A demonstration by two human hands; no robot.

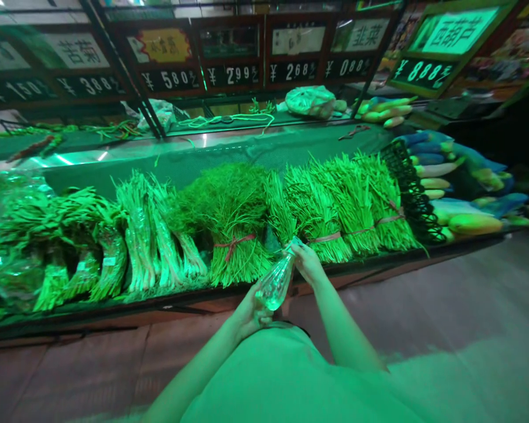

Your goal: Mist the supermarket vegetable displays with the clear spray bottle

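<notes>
- I'm looking down from the head camera at a long market counter under a green mat, with a pinkish floor in front of it; green light tints the whole view.
- Along the back I count seven black price tags beneath signboards; some characters and digits are too tinted or angled for me to trust.
- The wearer's shirt fills the bottom of my view, cut off by the frame.
- Across the counter's front lies one row of bundled greens. Four pink ties show, but the bundles overlap, so I can't give a firm total.
- At the left end, plastic film covers some of the greens, and the frame cuts off that end.
- To the right sits one pile of gourds, partly hidden behind a black wire basket tilted against the greens.
- Further back lies one wrapped bundle, its contents hard to make out.
- The clear plastic bag hangs just off the counter's front edge, twisted into a narrow cone between the hands.
- My left hand is clenched around the bag's lower end.
- My right hand pinches its upper end, close beside the greens; I can't tell whether it touches them.
</notes>
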